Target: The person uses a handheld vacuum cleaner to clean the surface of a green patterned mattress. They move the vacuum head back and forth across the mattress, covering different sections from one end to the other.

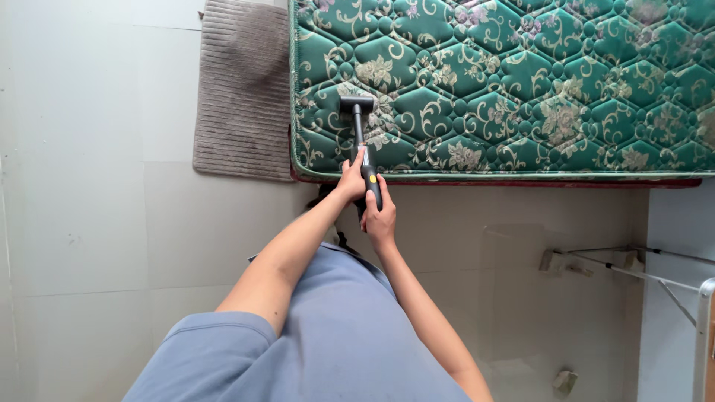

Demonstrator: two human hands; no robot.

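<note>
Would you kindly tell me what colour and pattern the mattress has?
The mattress is green, quilted, with cream floral scrolls; the head view shows it.

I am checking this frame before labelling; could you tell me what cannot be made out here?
- Head view: tool handle, mostly covered by the left hand and right hand.
- Mattress: cut off by top and right edges.
- Metal frame: cut off at right.

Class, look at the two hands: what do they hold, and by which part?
Both the left hand and right hand grip a black handheld cleaning tool by its handle, its head resting on the green mattress.
</note>
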